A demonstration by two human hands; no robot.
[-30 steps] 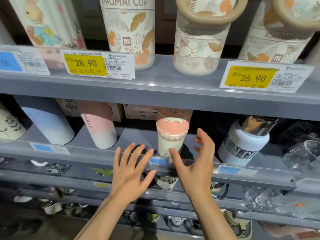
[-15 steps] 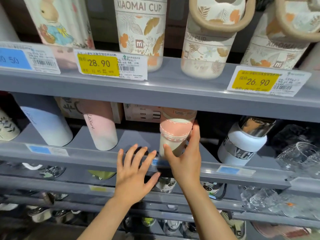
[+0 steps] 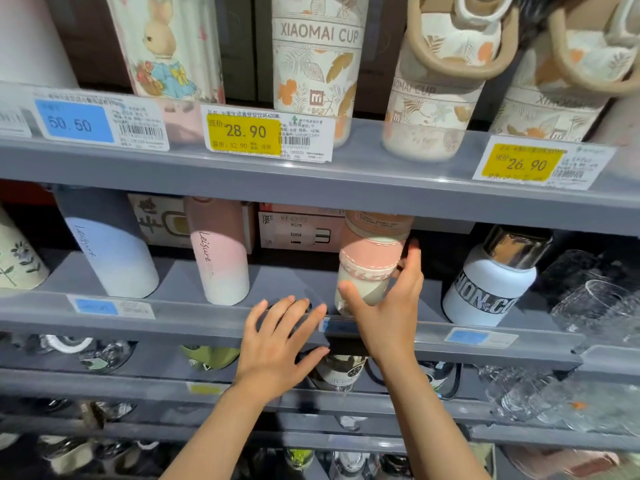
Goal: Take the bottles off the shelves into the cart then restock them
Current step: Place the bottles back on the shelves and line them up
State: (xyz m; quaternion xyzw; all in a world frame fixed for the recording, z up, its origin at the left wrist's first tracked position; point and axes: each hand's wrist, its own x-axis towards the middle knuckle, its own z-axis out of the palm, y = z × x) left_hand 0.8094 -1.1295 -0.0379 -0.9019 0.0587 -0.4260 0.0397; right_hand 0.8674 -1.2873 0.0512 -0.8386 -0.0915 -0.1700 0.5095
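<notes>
right hand (image 3: pixel 388 306) now gripping pink bottle (image 3: pixel 369 268)

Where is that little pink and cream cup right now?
The pink and cream cup stands on the middle shelf, just right of centre, gripped by the right hand, between the pink Leisure bottle and the white steel-capped bottle.

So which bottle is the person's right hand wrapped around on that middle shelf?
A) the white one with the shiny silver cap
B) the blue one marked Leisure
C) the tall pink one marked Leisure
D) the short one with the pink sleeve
D: the right hand has its thumb and fingers curled round the short bottle with the pink sleeve; the other bottles stand untouched.
</notes>
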